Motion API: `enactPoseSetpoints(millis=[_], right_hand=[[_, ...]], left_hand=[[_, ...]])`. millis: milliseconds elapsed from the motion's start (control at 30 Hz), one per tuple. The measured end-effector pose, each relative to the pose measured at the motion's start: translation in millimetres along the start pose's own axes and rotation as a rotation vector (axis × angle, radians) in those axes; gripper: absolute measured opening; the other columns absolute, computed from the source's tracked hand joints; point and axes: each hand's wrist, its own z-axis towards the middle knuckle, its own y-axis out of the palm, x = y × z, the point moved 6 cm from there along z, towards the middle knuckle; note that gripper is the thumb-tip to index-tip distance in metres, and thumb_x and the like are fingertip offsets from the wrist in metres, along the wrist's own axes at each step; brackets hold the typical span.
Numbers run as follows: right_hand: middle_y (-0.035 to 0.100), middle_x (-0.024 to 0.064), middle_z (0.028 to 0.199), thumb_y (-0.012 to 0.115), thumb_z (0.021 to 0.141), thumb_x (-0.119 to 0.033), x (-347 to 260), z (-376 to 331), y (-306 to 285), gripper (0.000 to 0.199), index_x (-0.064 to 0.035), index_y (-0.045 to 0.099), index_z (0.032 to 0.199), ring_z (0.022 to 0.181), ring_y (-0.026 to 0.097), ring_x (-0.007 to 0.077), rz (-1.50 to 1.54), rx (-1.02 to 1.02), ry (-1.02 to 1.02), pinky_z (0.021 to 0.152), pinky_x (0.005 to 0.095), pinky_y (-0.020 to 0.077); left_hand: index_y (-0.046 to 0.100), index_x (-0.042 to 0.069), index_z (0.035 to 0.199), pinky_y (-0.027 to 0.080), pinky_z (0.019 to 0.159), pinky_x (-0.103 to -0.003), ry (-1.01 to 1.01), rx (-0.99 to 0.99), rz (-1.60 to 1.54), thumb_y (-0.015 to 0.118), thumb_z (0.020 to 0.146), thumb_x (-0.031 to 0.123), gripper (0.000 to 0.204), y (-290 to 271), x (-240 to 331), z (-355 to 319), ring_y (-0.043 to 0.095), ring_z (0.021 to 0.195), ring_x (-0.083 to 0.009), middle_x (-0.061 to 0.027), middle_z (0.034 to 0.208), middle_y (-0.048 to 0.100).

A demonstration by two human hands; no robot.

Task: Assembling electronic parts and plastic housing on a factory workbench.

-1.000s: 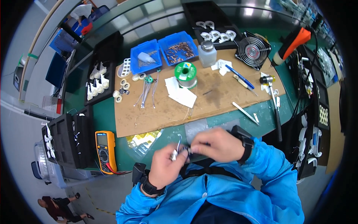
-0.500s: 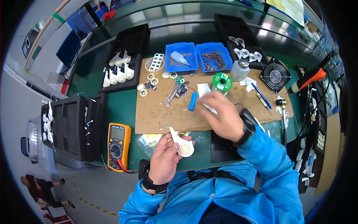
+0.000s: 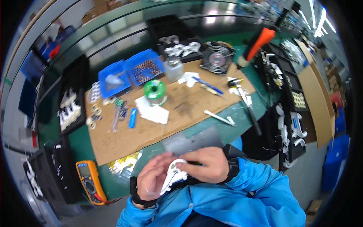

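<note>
Close to my body, a white plastic part [image 3: 173, 177] with a ring-shaped end and a narrow arm lies between my hands. Its narrow arm rests along the palm of my left hand [image 3: 153, 174], whose fingers curl behind it. My right hand [image 3: 208, 163] has closed its thumb and fingers on the ring-shaped end. A thin pale wire loops by my left wrist. Some of my fingertips are hidden behind the part, and motion blurs the picture a little.
Beyond my hands lies a cardboard sheet [image 3: 121, 142] bearing a green solder spool [image 3: 155, 90], a blue cylinder [image 3: 132, 118] and pens. Blue bins [image 3: 143, 68], a clear bottle [image 3: 174, 69] and a fan [image 3: 217, 58] stand farther back. An orange multimeter [image 3: 90, 183] is at left.
My right hand has come back from over the cardboard to the white part. The part has been turned, its ring-shaped end now pointing away from me. The view has swung right.
</note>
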Motion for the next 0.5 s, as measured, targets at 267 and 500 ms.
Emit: enactPoseSetpoints(millis=[267,500], right_hand=[[0.066,0.0102,0.102,0.069,0.077,-0.006,64,-44,-34,0.035,-0.0076,0.069,0.112,0.084,0.066,0.0297,-0.367,-0.031,0.37,0.068,0.0398,0.0551],[0.062,0.0142,0.096,0.068,0.086,0.003,125,-71,-67,0.027,-0.0022,0.065,0.112,0.083,0.066,0.0343,-0.287,0.02,0.611,0.072,0.0407,0.0543]], left_hand=[[0.04,-0.002,0.149,0.056,0.067,-0.03,-0.122,0.015,0.182,0.059,0.101,0.009,0.053,23,-35,12,0.068,0.08,-0.0202,-0.0209,0.11,0.068],[0.047,-0.002,0.142,0.054,0.08,-0.028,0.061,0.115,0.508,0.058,0.101,0.003,0.043,13,-33,18,0.067,0.093,-0.0148,-0.0123,0.119,0.068]])
